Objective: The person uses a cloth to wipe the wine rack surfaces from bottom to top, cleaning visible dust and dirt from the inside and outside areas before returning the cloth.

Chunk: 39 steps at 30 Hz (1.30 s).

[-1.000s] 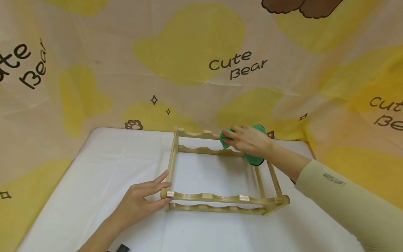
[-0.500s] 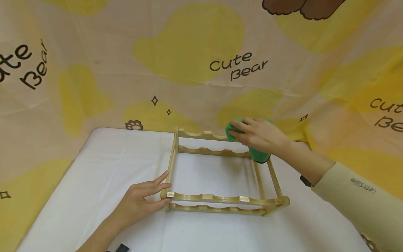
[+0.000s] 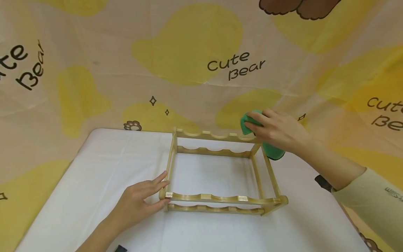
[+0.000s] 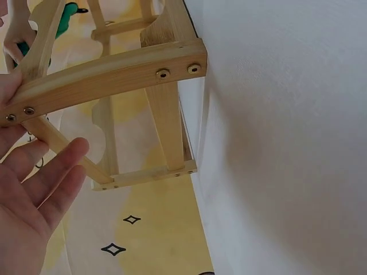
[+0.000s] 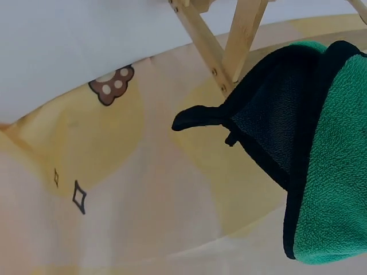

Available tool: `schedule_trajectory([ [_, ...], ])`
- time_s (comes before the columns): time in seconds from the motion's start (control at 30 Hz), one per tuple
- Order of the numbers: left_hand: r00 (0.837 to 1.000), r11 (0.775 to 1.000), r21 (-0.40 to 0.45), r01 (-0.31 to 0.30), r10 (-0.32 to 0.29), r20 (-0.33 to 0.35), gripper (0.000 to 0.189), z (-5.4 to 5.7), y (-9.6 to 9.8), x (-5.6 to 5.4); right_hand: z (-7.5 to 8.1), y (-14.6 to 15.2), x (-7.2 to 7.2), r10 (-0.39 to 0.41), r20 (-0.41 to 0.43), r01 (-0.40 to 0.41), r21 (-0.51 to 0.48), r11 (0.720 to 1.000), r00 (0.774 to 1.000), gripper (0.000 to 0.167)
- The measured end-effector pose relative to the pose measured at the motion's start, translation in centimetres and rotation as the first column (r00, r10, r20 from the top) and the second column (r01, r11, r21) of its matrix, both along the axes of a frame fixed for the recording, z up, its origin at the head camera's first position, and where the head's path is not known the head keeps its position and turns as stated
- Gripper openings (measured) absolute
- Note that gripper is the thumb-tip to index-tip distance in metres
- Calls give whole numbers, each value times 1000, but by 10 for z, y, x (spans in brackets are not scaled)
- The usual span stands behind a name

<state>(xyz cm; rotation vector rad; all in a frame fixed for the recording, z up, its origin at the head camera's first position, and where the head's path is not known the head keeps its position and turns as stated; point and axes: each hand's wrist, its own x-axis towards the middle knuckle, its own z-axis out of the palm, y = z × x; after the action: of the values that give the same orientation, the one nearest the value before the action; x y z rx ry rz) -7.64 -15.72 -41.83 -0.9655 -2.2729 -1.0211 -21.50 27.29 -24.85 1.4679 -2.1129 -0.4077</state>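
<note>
A pale wooden rack [image 3: 206, 198] with scalloped rails stands on the white table. At its front left corner my left hand [image 3: 138, 199] holds the frame between thumb and fingers; in the left wrist view two fingers stretch out beside the wood [image 4: 103, 80]. My right hand [image 3: 280, 129] grips a bunched green cloth [image 3: 273, 151] at the back right corner of the rack, and hides part of that corner. Black edging and a dark underside of the cloth [image 5: 338, 166] show in the right wrist view, where the right hand itself is out of sight.
Behind the white tabletop [image 3: 126, 150] hangs a yellow and cream fabric [image 3: 189, 45] printed with "Cute Bear". A black strap-like piece [image 3: 323, 182] shows beside the right forearm. Another small dark thing [image 3: 121, 249] is cut off at the bottom edge.
The right hand has moved right and slightly up with the green cloth, from over the back rail to the back right corner. The left hand and the rack have stayed put.
</note>
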Motion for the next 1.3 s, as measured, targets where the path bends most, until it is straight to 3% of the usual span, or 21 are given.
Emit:
schedule_trajectory([
  [0.13, 999, 999, -42, -18, 16, -42, 49, 2, -1, 0, 3, 10, 1, 9, -4, -10, -78, 997, 1000, 56],
  [0.23, 998, 998, -53, -23, 21, -53, 49, 3, -1, 0, 3, 20, 2, 19, -6, -19, -132, 991, 1000, 26],
  [0.27, 998, 998, -56, -24, 21, -57, 49, 4, -1, 0, 2, 23, 2, 19, -6, -19, -142, 990, 1000, 29],
  [0.37, 998, 998, -60, -26, 22, -66, 47, 5, -1, -1, 0, 33, 4, 6, -3, -6, -158, 987, 1000, 59],
  [0.4, 997, 998, -63, -27, 23, -71, 46, 6, -1, -1, -2, 35, 5, 4, 1, -4, -163, 987, 1000, 61],
  [0.63, 995, 996, -81, -45, 38, -89, 39, 9, 0, 0, -13, 54, 14, 16, 3, -15, -213, 977, 1000, 57],
  [0.93, 993, 991, -100, -84, 75, -96, 40, 11, 1, 2, -27, 75, 26, -44, 6, 44, -238, 970, 999, 62],
  [1.3, 997, 997, -64, -33, 29, -71, 31, 7, 0, -5, -52, 104, 40, -150, 56, 159, -220, 963, 987, 70],
])
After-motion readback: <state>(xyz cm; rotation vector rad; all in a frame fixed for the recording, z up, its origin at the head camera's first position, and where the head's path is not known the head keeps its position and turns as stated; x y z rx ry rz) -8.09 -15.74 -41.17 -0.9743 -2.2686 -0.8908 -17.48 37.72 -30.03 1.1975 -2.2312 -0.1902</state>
